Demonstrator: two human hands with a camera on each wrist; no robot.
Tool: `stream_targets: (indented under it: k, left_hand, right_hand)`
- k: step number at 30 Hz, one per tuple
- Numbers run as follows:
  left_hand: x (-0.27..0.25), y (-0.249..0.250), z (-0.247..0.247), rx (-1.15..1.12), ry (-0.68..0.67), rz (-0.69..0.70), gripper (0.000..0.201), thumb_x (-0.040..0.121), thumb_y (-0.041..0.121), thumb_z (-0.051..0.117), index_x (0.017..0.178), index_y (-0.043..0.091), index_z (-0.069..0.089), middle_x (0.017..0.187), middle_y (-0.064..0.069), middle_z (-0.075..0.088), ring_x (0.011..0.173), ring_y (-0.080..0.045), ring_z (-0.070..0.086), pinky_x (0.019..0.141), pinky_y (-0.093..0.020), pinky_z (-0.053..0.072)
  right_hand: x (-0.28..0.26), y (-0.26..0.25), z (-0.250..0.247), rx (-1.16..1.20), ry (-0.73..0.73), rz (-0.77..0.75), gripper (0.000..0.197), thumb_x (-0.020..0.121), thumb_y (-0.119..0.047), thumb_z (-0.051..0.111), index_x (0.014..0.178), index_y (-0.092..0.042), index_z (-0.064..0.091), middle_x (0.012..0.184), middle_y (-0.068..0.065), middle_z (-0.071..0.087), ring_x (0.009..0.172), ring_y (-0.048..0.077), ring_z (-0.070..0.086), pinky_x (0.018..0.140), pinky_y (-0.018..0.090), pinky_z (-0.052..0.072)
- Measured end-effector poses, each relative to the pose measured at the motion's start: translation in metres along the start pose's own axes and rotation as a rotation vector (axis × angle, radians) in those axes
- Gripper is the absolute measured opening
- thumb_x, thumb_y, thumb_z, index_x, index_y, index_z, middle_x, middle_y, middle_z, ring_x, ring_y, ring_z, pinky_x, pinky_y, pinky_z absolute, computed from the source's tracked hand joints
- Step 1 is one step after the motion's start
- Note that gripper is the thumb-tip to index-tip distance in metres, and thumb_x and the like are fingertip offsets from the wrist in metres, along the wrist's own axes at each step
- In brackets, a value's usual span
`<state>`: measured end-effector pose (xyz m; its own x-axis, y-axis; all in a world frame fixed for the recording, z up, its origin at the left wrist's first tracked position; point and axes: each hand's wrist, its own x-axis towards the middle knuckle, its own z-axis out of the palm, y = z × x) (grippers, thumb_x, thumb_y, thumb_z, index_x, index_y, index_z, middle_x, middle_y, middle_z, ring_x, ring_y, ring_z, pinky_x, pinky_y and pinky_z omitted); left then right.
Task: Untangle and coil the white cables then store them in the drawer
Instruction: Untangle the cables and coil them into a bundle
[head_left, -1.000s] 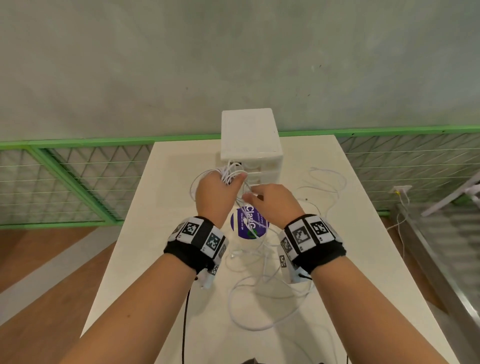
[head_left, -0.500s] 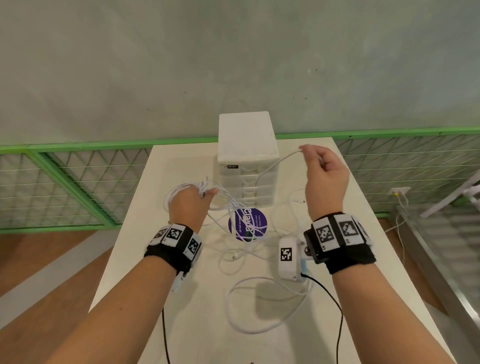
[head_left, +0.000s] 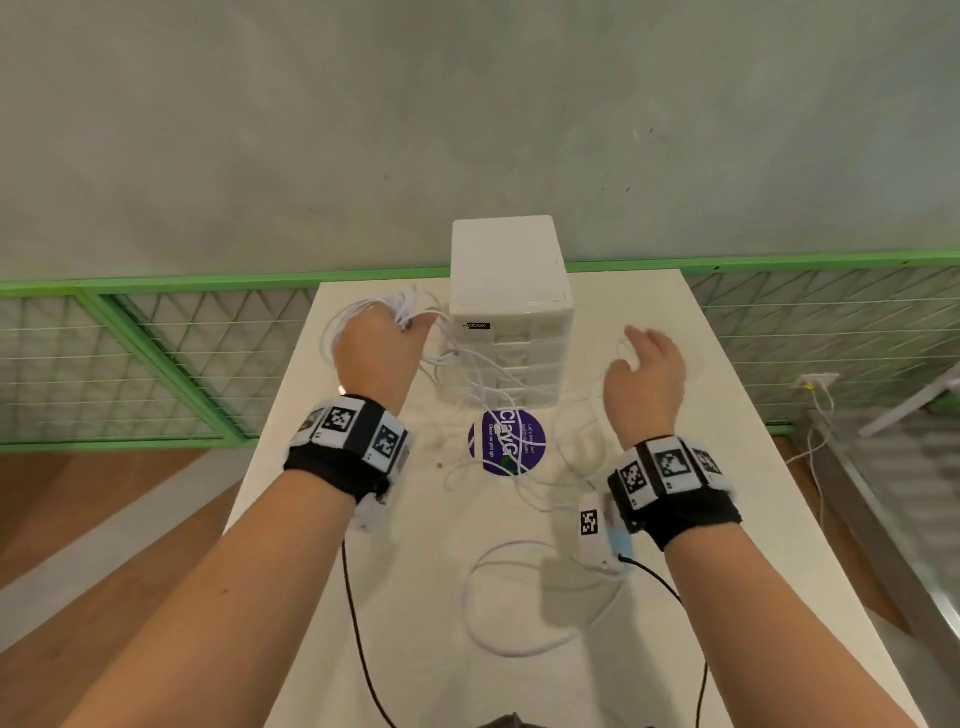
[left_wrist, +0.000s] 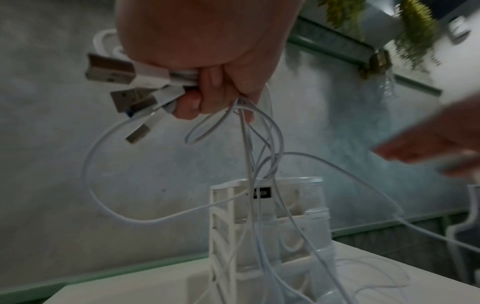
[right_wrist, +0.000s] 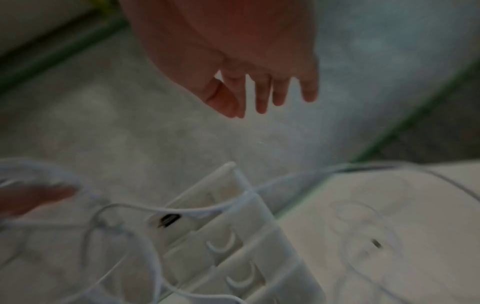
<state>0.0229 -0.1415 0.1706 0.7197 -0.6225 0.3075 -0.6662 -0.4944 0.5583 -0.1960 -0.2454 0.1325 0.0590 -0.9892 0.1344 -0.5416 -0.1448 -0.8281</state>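
Note:
My left hand (head_left: 376, 340) is raised left of the white drawer unit (head_left: 511, 312) and grips a bunch of white cables (head_left: 467, 369) near their USB plugs (left_wrist: 122, 82). The left wrist view shows the fingers (left_wrist: 207, 96) curled round the plug ends, with strands hanging down in front of the drawer unit (left_wrist: 272, 236). My right hand (head_left: 647, 371) hovers to the right of the drawers with fingers (right_wrist: 262, 96) loose and spread, holding nothing. More cable loops (head_left: 540, 597) lie on the white table (head_left: 291, 441). All drawers look closed.
A purple round sticker (head_left: 506, 441) marks the table in front of the drawer unit. A green railing with wire mesh (head_left: 156, 353) runs behind and beside the table. Thin cable loops (head_left: 582, 447) lie at the right of the sticker.
My left hand rose up and back with the cable bunch. My right hand let go of the strand it had pulled out to the right and now hangs lower with loose fingers.

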Motion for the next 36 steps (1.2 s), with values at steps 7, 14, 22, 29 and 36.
stream_targets:
  k: [7, 14, 22, 29, 36]
  left_hand:
    - [-0.028, 0.043, 0.012, -0.035, -0.084, 0.127, 0.05, 0.089, 0.048, 0.057, 0.056, 0.018, 0.036, 0.055, 0.007, 0.035, 0.05, -0.008, 0.034, 0.046, -0.023, 0.02]
    - [-0.032, 0.009, 0.024, 0.083, -0.131, 0.03, 0.056, 0.089, 0.053, 0.054, 0.055, 0.017, 0.028, 0.054, 0.003, 0.033, 0.054, -0.019, 0.037, 0.052, -0.031, 0.021]
    - [-0.042, -0.053, 0.051, 0.232, -0.285, -0.061, 0.051, 0.091, 0.055, 0.049, 0.065, 0.01, 0.043, 0.059, -0.002, 0.042, 0.065, -0.025, 0.047, 0.058, -0.032, 0.034]
    - [-0.042, -0.07, 0.038, 0.155, -0.251, -0.231, 0.052, 0.089, 0.055, 0.052, 0.074, 0.006, 0.049, 0.07, -0.008, 0.052, 0.07, -0.028, 0.053, 0.061, -0.032, 0.035]
    - [-0.033, -0.019, 0.031, -0.004, -0.153, -0.111, 0.055, 0.086, 0.053, 0.059, 0.058, 0.009, 0.038, 0.062, -0.008, 0.047, 0.066, -0.029, 0.05, 0.06, -0.033, 0.034]
  right_hand:
    - [-0.025, -0.058, 0.029, -0.348, -0.492, -0.407, 0.035, 0.094, -0.04, 0.049, 0.102, -0.011, 0.067, 0.098, 0.011, 0.068, 0.093, 0.026, 0.061, 0.079, 0.034, 0.046]
    - [-0.019, -0.058, 0.019, -0.155, -0.378, -0.338, 0.026, 0.095, -0.026, 0.048, 0.09, -0.01, 0.068, 0.085, 0.0, 0.066, 0.074, 0.017, 0.055, 0.065, 0.024, 0.035]
    - [-0.016, -0.105, -0.018, 0.566, -0.173, -0.362, 0.019, 0.096, -0.017, 0.048, 0.088, -0.014, 0.064, 0.053, -0.027, 0.054, 0.055, -0.008, 0.047, 0.059, 0.008, 0.034]
    - [0.017, -0.055, -0.014, 0.205, -0.046, -0.226, 0.023, 0.095, -0.015, 0.044, 0.105, -0.01, 0.064, 0.092, 0.002, 0.062, 0.085, 0.015, 0.056, 0.082, 0.034, 0.047]
    - [-0.012, -0.052, 0.0, -0.016, -0.075, -0.556, 0.042, 0.091, -0.004, 0.046, 0.131, -0.013, 0.052, 0.137, 0.007, 0.046, 0.13, 0.02, 0.037, 0.109, 0.025, 0.024]
